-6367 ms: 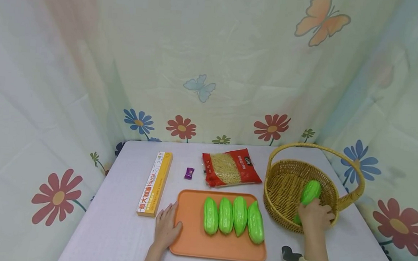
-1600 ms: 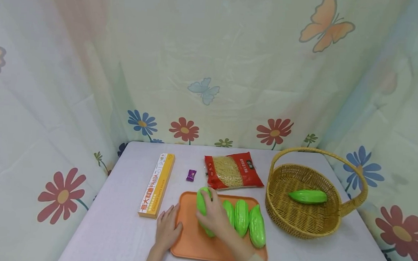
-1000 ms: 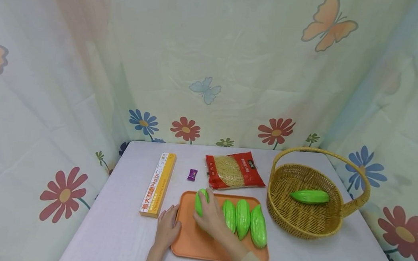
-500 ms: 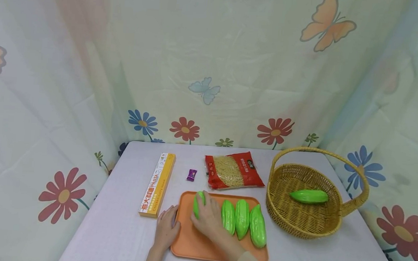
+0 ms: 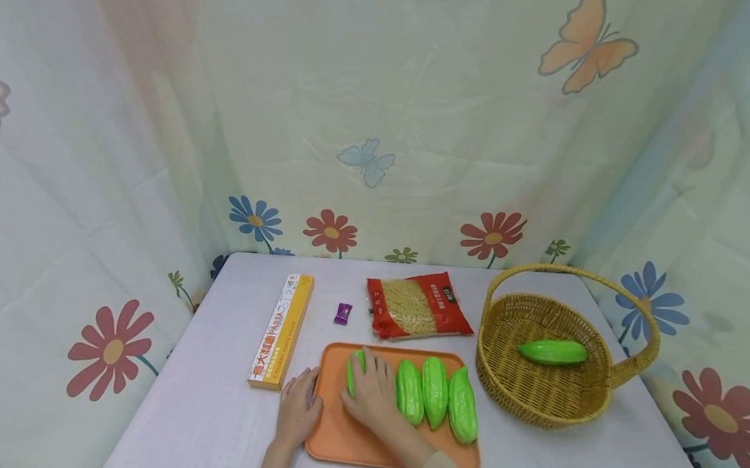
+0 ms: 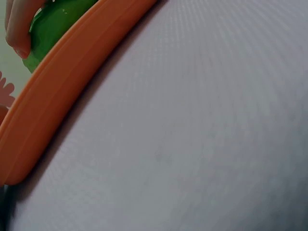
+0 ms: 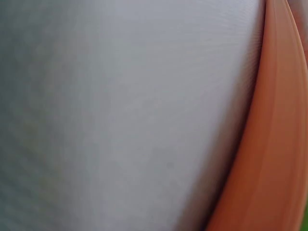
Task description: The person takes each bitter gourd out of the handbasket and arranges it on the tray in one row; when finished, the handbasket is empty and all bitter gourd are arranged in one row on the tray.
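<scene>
In the head view my right hand (image 5: pixel 373 395) curls over a green bitter melon (image 5: pixel 355 369) at the upper left of an orange tray (image 5: pixel 339 443); the hand hides most of the melon. Fingertips and part of this melon (image 6: pixel 57 29) also show above the tray wall (image 6: pixel 62 91) in the left wrist view. My left hand (image 5: pixel 296 412) rests along the tray's left edge, fingers extended, thumb at the rim. Beside the right hand, three more bitter melons (image 5: pixel 435 394) lie side by side in the tray.
A wicker basket (image 5: pixel 491 388) with a tall handle stands at the right, one bitter melon (image 5: pixel 553 351) lying across inside it. Behind the tray are a red pasta bag (image 5: pixel 419 305) and a small purple candy (image 5: pixel 342 313). A yellow-and-white pasta box (image 5: pixel 281 332) lies at the left.
My right hand has left the basket, where the melon now lies crosswise. It took hold of the tray's leftmost melon, which has since shifted slightly left and down. The left hand stays put.
</scene>
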Tool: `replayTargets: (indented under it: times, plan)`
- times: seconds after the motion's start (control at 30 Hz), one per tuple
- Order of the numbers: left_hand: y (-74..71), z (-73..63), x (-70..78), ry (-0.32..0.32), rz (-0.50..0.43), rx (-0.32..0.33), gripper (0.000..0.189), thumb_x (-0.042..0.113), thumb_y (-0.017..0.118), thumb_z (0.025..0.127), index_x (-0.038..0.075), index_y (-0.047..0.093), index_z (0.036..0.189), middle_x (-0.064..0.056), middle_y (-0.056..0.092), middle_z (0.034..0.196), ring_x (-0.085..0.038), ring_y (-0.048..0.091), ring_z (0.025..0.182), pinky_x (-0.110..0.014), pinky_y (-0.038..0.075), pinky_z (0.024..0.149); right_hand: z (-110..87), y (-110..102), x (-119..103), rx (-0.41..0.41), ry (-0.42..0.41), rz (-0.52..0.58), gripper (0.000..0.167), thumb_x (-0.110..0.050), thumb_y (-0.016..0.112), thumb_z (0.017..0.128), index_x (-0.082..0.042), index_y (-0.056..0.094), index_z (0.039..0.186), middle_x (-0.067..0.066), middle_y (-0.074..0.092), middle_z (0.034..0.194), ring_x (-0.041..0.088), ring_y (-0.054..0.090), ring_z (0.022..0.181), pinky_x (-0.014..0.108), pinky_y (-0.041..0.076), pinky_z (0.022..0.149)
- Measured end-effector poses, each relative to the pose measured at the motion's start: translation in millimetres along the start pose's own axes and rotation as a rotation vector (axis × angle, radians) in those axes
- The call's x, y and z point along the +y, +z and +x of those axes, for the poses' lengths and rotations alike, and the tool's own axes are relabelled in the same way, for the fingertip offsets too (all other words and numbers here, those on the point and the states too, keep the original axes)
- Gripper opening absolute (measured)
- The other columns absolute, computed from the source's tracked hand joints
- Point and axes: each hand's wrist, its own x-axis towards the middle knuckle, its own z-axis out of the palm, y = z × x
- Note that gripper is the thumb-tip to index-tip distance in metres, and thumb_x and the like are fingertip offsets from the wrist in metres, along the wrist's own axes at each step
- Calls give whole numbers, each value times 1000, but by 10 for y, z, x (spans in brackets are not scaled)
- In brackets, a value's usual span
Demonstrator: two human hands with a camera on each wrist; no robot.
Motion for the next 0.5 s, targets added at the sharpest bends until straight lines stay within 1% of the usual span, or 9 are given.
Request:
replayTargets:
  times: [0.3,0.5]
  plan:
    - [6,3,-18,43,21,25,52,11,59,79,7,50,130,-7,54,129,-25,41,125,-47,19,106,-6,14,4,-25,-1,-5,54,-38,64,74,-10,54,119,19,46,128,33,48,107,49,38,90]
    - [21,0,-29,52,21,45,53,11,60,78,8,50,129,-6,54,128,-25,43,124,-47,21,105,-16,5,-1,-21,-6,0,53,-38,63,76,-9,55,119,20,46,128,33,47,110,49,37,92]
